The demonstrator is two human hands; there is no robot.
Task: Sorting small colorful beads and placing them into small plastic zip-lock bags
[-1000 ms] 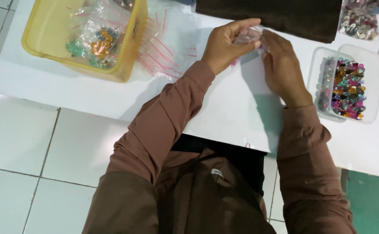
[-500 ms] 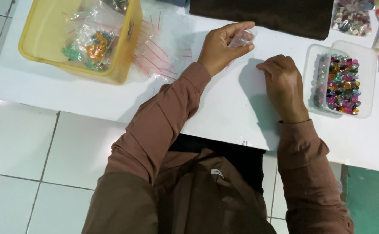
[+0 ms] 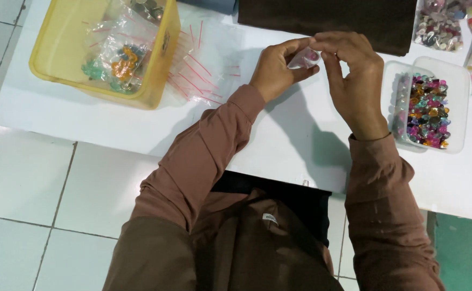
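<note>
Small clear plastic bag point(image 3: 302, 58) is now pinched between both your hands, above the white surface point(image 3: 279, 134). Half a second ago your right hand point(image 3: 354, 81) lay apart from it, down on the surface beside the clear tub of coloured gems point(image 3: 429, 105); it has since come back up to meet the left hand point(image 3: 276, 70) at the bag. You look to be bringing a gem from the tub to the bag, or closing its mouth, though the fingers hide which.

Your left hand is curled, thumb and forefinger closed on the bag's left side. Your right hand is arched over it, fingertips closed on the bag's right edge; whether a gem sits between them you cannot tell. A trace of pink shows through the plastic.

The bag hangs just in front of the dark cloth point(image 3: 327, 19). Loose red-striped empty bags point(image 3: 203, 70) lie to your left beside the yellow tub point(image 3: 155, 94), which holds filled bags.
</note>
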